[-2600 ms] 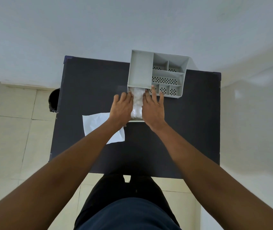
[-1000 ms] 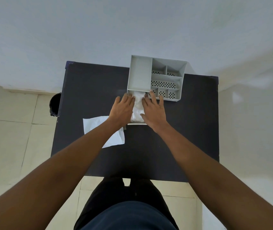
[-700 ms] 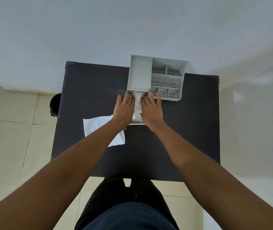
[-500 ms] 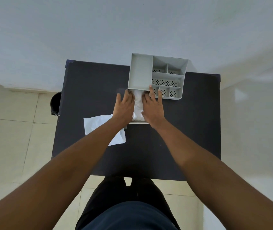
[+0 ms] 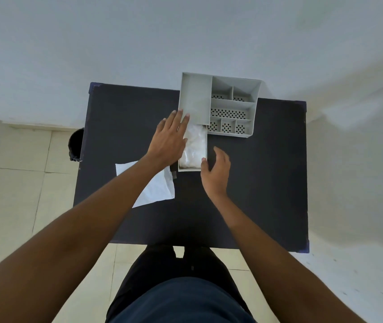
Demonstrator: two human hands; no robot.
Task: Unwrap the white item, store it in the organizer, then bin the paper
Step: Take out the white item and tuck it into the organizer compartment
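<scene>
Table (image 5: 267, 183): A dark rectangular top filled the middle of the frame, with pale floor tiles to the left and a white wall above.

Organizer (image 5: 232, 106): The grey divided tray sat at the upper centre, against the table's far edge. Its long drawer (image 5: 189, 169) stood pulled out toward me, down to the centre of the frame.

Paper (image 5: 155, 191): The white wrapper lay flat, left of centre, partly under my left forearm. It was still waiting on the table.

Bin (image 5: 76, 144): A dark round container showed on the floor at the left edge of the table, only partly in view.

White item (image 5: 194, 145): The soft white bundle lay inside the open drawer, unwrapped, just right of my left hand.

Left hand (image 5: 168, 138): A moment before, it had pressed beside the bundle; now it was open and flat, holding nothing, fingers reaching up to the organizer's left side.

Right hand (image 5: 216, 172): It had come off the bundle and dropped toward the drawer's near right corner, loosely curled and empty, thumb at the drawer's edge.

Meaning: I judged the storing nearly done. The tucking was over, the drawer probably wanted pushing shut, and binning the paper remained.
</scene>
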